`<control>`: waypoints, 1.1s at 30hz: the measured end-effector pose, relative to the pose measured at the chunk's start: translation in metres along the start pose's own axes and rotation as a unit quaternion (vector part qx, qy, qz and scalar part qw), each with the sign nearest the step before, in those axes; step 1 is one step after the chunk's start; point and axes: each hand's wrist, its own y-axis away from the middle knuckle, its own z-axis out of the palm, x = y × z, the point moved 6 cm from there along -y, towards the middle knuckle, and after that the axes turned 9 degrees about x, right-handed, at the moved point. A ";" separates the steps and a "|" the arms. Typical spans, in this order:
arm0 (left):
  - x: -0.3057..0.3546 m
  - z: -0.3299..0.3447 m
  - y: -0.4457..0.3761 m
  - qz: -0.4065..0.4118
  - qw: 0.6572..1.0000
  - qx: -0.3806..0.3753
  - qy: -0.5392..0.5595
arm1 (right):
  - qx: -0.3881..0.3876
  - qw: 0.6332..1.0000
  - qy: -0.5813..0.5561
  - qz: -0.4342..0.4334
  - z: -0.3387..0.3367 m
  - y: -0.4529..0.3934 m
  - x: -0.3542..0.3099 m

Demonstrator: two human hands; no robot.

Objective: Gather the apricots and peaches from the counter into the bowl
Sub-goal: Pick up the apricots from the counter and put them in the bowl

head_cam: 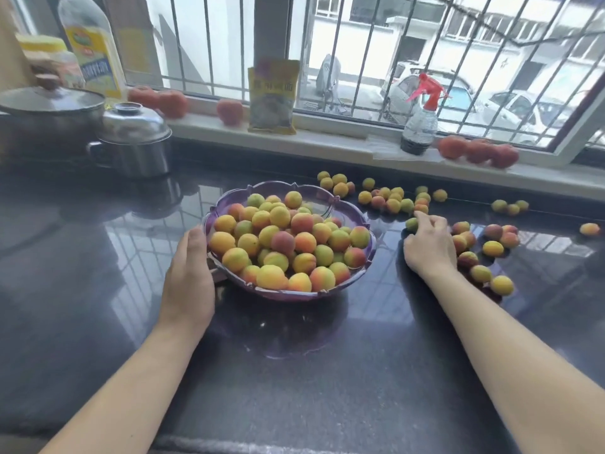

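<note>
A purple scalloped bowl point(334, 198) stands mid-counter, heaped with yellow, orange and red apricots and peaches point(288, 244). My left hand point(191, 270) rests flat against the bowl's left rim, holding it. My right hand point(425, 247) lies to the right of the bowl among the loose fruit, fingers curled on a greenish apricot point(411, 224). Several more apricots point(389, 198) are scattered behind and to the right of that hand, with others point(491, 257) further right. What the palm covers is hidden.
On the dark glossy counter point(294, 371) a steel pot point(134, 142) and a lidded pan point(49, 116) stand at the back left. The window sill holds tomatoes point(478, 151), a spray bottle point(420, 126), a yellow packet point(273, 96) and an oil bottle point(93, 47).
</note>
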 end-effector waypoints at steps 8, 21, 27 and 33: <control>0.000 0.003 -0.001 -0.009 0.999 -0.030 0.026 | 0.046 0.999 0.013 -0.026 0.000 -0.007 0.001; 0.006 0.037 -0.066 -0.245 0.964 -0.065 0.075 | 0.020 0.966 -0.252 -0.052 -0.025 0.003 -0.003; 0.012 0.020 -0.030 -0.206 0.972 0.015 0.110 | -0.176 0.867 -0.446 -0.135 -0.072 0.042 -0.066; 0.010 0.034 0.029 -0.113 0.989 -0.033 0.091 | -0.167 0.897 -0.324 -0.249 -0.075 0.073 -0.103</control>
